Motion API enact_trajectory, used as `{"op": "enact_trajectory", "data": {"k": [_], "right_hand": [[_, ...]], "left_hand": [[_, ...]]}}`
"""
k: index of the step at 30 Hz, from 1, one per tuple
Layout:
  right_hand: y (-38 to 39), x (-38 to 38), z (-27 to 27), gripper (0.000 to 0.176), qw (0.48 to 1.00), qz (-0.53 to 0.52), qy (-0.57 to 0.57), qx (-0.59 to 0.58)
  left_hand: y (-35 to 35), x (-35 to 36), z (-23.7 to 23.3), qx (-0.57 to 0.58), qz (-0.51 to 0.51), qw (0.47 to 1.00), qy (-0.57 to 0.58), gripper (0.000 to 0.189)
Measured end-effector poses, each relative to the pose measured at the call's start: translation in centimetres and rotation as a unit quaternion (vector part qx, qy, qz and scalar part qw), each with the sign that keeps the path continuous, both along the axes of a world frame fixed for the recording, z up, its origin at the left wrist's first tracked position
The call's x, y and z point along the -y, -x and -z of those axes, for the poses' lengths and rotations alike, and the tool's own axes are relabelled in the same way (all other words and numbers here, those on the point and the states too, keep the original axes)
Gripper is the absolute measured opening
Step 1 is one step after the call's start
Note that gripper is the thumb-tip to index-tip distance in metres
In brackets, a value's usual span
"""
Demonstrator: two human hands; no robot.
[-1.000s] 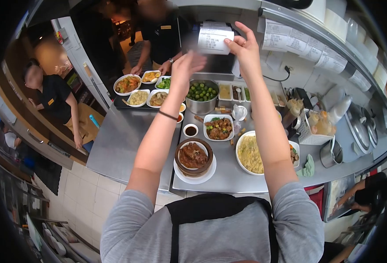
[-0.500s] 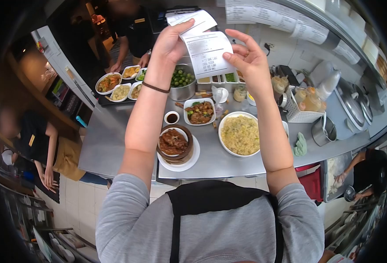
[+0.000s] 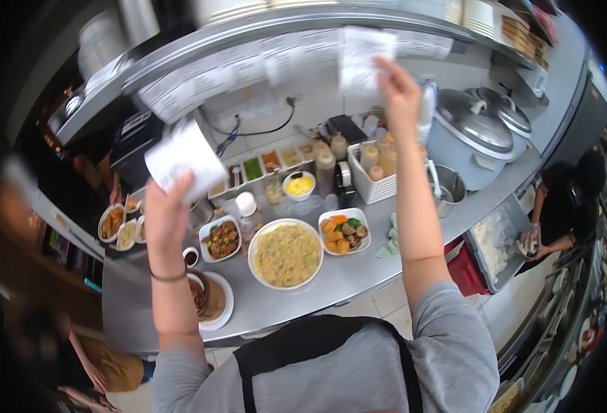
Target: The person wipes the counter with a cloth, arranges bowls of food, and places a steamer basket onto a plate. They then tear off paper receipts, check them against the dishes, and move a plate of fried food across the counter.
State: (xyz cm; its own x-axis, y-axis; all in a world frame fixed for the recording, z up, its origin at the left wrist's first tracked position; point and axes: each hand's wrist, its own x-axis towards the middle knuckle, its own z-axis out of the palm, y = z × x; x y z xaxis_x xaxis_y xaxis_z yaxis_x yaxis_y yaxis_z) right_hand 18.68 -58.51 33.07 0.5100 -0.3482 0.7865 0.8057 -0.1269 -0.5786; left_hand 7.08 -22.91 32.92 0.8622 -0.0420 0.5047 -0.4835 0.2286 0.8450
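My left hand (image 3: pixel 166 213) is raised over the counter's left part and holds a white paper receipt (image 3: pixel 184 157). My right hand (image 3: pixel 400 93) reaches up high to the steel shelf rail (image 3: pixel 200 43) and holds a second receipt (image 3: pixel 362 58) against the row of paper slips hanging there. Below my arms a big bowl of fried rice (image 3: pixel 285 253) stands on the steel counter (image 3: pixel 331 286), with a dish of meat and greens (image 3: pixel 221 239) to its left and a dish of orange pieces (image 3: pixel 343 232) to its right.
A bamboo steamer on a plate (image 3: pixel 210 300), a small sauce dish (image 3: pixel 190 257), condiment tubs (image 3: pixel 262 165), a white basket of bottles (image 3: pixel 375 172) and two lidded cookers (image 3: pixel 472 124) stand around. A person in black (image 3: pixel 568 206) works at the right. More dishes (image 3: pixel 117 227) sit far left.
The view has swung right. My hands have separated: the right went up to the shelf rail with one receipt, the left dropped away to the left holding the other.
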Motion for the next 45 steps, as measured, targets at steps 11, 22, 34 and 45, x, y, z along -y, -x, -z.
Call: {"op": "enact_trajectory", "data": {"k": [11, 22, 34, 45], "right_hand": [[-11.7, 26.3, 0.7, 0.034, 0.978, -0.054, -0.149, -0.137], [-12.6, 28.5, -0.2, 0.034, 0.941, 0.318, -0.115, -0.031], [10.8, 0.7, 14.6, 0.058, 0.886, -0.371, -0.096, -0.263], [11.0, 1.5, 15.4, 0.057, 0.869, -0.372, -0.031, -0.325]], "left_hand": [[3.1, 7.7, 14.4, -0.314, 0.062, 0.944, 0.080, 0.033], [1.7, 12.7, 14.8, -0.336, 0.079, 0.937, 0.045, 0.032], [-1.3, 19.5, 18.1, -0.280, 0.214, 0.928, 0.120, 0.061], [-9.3, 16.5, 12.8, -0.220, 0.078, 0.944, 0.234, 0.030]]}}
